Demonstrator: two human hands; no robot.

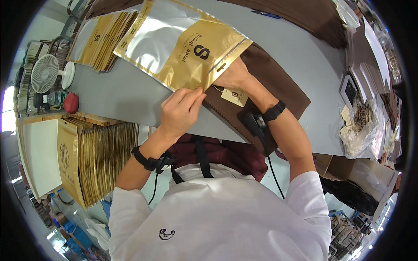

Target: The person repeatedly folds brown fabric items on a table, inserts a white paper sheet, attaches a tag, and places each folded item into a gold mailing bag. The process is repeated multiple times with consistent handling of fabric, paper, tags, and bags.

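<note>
My left hand [181, 112] pinches the near corner of a gold pouch [192, 42] with a clear window and a hang hole, between thumb and fingers. My right hand [232, 74] is at the pouch's right edge; its fingers are hidden under or inside the pouch, so their hold cannot be told. A folded dark brown cloth [277, 75] with a notched edge lies on the grey table beneath my right hand and forearm. From it or near it hangs a cream tag [234, 97] on a string, just below my right hand. Both my wrists wear black straps with small devices.
A pile of gold pouches [101, 40] lies at the table's far left. A white fan [45, 73], a bottle [56, 98] and a red object [71, 102] stand left. Many upright gold pouches [107, 160] fill a box below. A plastic bag of strings [359, 127] lies right; brown cloth [313, 19] lies beyond.
</note>
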